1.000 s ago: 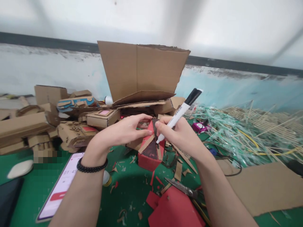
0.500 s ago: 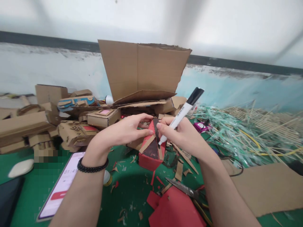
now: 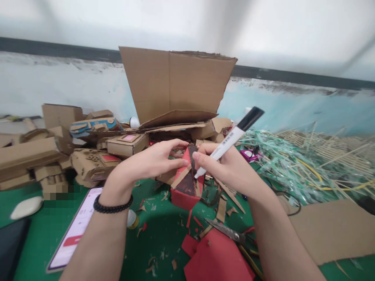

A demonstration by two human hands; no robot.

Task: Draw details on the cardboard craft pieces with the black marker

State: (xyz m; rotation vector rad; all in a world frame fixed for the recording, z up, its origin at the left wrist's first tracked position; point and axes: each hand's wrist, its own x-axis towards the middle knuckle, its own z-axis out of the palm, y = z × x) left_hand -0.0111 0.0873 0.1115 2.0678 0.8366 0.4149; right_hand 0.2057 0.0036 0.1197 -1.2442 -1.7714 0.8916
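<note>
A small red cardboard model [image 3: 185,199] with a blackened top face stands on the green table in front of me. Thin tan cardboard strips [image 3: 181,177] run along the edges of that dark face. My left hand [image 3: 159,158] grips the model's left side between thumb and fingers. In my right hand [image 3: 222,162] is a white marker [image 3: 227,143], held like a pen, its black end slanting up to the right. The marker's tip rests on or just above the dark face near the right strip; exact contact I cannot tell.
Scissors [image 3: 228,231] lie on red paper [image 3: 218,257] near the front. Cardboard models [image 3: 96,164] crowd the left, beside a phone [image 3: 77,230]. A large cardboard sheet [image 3: 178,84] stands behind. Wooden sticks and plastic wrap [image 3: 293,168] heap up at right, above a flat cardboard piece [image 3: 336,230].
The marker leans further to the right, and its tip has shifted slightly left and up on the dark face. My left hand keeps its hold on the model.
</note>
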